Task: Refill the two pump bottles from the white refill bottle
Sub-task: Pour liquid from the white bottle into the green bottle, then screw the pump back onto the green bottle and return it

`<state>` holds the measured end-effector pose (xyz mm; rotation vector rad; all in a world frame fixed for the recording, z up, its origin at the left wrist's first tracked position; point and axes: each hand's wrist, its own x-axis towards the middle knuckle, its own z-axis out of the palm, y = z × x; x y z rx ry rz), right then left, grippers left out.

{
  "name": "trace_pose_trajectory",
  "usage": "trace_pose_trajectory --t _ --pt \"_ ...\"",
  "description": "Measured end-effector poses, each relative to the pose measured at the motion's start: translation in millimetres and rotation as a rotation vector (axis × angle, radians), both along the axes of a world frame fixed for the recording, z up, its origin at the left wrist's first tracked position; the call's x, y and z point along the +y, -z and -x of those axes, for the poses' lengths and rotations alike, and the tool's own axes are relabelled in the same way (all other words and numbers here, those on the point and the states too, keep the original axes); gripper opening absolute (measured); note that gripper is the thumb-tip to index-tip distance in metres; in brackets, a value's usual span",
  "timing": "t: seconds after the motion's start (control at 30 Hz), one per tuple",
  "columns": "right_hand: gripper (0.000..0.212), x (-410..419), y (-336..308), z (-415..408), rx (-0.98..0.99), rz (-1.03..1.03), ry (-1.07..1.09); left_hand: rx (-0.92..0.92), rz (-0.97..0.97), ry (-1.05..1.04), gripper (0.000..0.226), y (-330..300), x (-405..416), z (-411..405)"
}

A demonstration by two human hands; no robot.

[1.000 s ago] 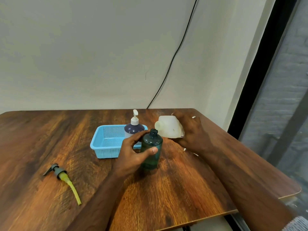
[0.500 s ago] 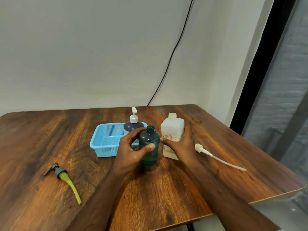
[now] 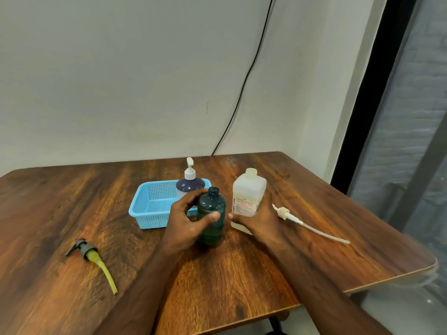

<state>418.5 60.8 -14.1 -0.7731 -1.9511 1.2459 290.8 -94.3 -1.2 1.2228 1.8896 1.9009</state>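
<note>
A: What's on the table (image 3: pixel 254 269)?

B: It's glossy dark wood with strong grain and a rounded corner. A round-shouldered teal bottle (image 3: pixel 211 215) of see-through plastic stands uncapped near the middle. Just right of it stands the white bottle (image 3: pixel 248 193), squarish, cloudy plastic, printed label, mouth open.

A: How full are they?

B: Can't tell for either.

A: And the basket (image 3: pixel 154 204)?

B: Light blue perforated plastic, rectangular, behind the teal bottle. A pump bottle (image 3: pixel 189 183) with dark purple contents and a white pump head stands in its right end.

A: Loose parts?

B: A grey pump (image 3: pixel 83 247) with a yellowish tube lies far left. A white pump (image 3: pixel 286 213) with a long pale tube lies right of the white bottle.

A: The hands?

B: The left hand (image 3: pixel 186 220) wraps the teal bottle, thumb across its front. The right hand (image 3: pixel 258 220) curls round the white bottle's lower part, thumb pointing toward the teal bottle.
</note>
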Motion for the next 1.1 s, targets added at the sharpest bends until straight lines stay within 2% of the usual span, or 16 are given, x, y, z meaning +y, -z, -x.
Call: trace_pose_trajectory --t 0.07,0.13,0.2,0.27,0.37,0.53,0.67,0.8,0.87,0.97,1.1 --pt "0.106 -6.2 -0.4 -8.9 -0.028 -0.034 0.037 -0.001 -0.004 -0.015 0.055 -0.7 -4.8 -2.4" --pt "0.101 -17.0 -0.7 -17.6 -0.025 -0.115 0.218 -0.010 -0.012 -0.029 0.055 -2.9 -12.6 -5.7" --pt "0.083 -32.9 -1.1 -26.0 0.043 -0.211 0.364 -0.016 -0.018 -0.052 0.055 -4.9 -21.2 -9.1" --pt "0.064 -52.7 -2.0 -30.3 0.136 -0.279 0.380 -0.019 -0.024 -0.077 0.055 -5.2 -31.5 -9.8" --pt "0.042 -83.2 -3.7 -27.6 0.232 -0.330 0.260 0.043 -0.051 -0.112 0.058 -8.7 -50.4 -6.4" --pt "0.027 -127.0 -4.6 2.1 0.240 -0.377 -0.054 0.060 -0.120 -0.144 0.063 -17.8 -96.6 6.6" --pt "0.022 -153.2 -4.2 37.1 0.131 -0.395 -0.228 0.081 -0.145 -0.232 0.065 -23.3 -146.3 19.4" --pt "0.016 -180.4 -1.4 72.7 -0.040 -0.408 -0.404 0.102 -0.138 -0.332 0.051 -22.0 -207.6 32.7" --pt "0.014 -192.2 3.3 92.5 -0.097 -0.432 -0.455 0.107 -0.151 -0.377 0.047 -19.9 -230.9 38.6" --pt "0.013 -209.3 6.4 121.0 -0.143 -0.536 -0.466 0.104 -0.153 -0.432 0.054 -15.9 -255.9 44.9" --pt "0.035 -224.0 0.9 149.5 -0.236 -0.569 -0.483 0.122 -0.132 -0.455 0.057 -7.0 -270.9 55.0"
